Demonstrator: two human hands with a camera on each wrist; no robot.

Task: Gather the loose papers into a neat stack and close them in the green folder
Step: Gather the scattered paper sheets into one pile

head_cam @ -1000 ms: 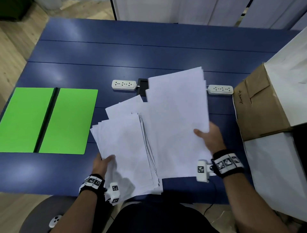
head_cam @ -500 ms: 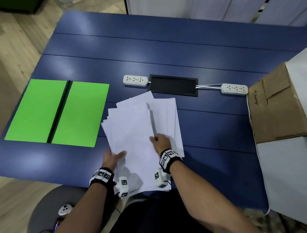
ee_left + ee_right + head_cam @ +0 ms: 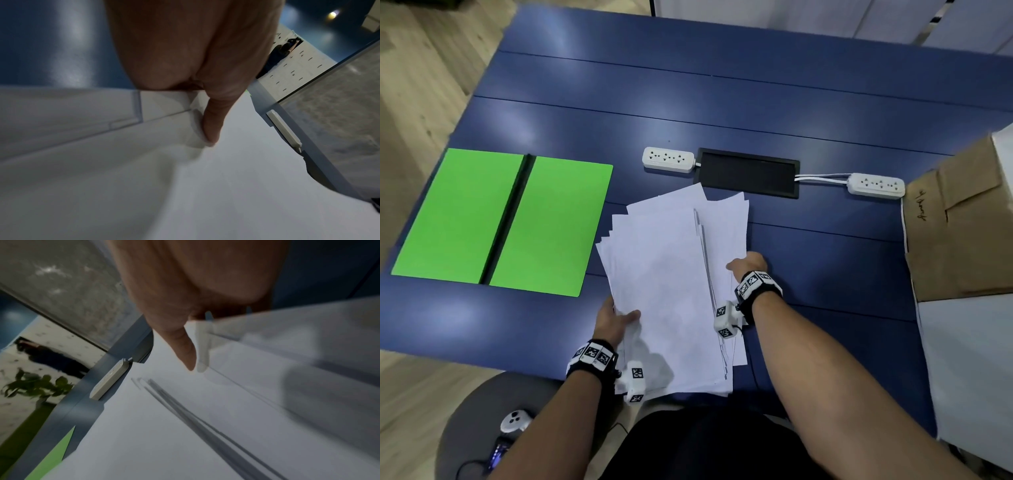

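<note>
A fanned, uneven pile of white papers (image 3: pixel 671 281) lies on the blue table (image 3: pixel 825 274) in front of me, its near end hanging over the table edge. My left hand (image 3: pixel 624 317) pinches the pile's left edge, thumb (image 3: pixel 211 125) on top and fingers hidden underneath. My right hand (image 3: pixel 743 265) holds the sheets at the right edge, thumb (image 3: pixel 188 353) pressed on the top sheet (image 3: pixel 205 418). The green folder (image 3: pixel 500 222) lies open and flat to the left of the pile, apart from it, with nothing on it.
Two white power strips (image 3: pixel 667 159) (image 3: pixel 876 185) flank a black cable hatch (image 3: pixel 748 173) just beyond the papers. A brown cardboard box (image 3: pixel 962 222) and a white box (image 3: pixel 969 377) stand at the right edge. A controller (image 3: pixel 515 419) rests on a stool below left.
My right hand swung its sheets leftward from out at the right and laid them onto the left pile, then slid from the pile's middle to its right edge. The left hand kept its grip.
</note>
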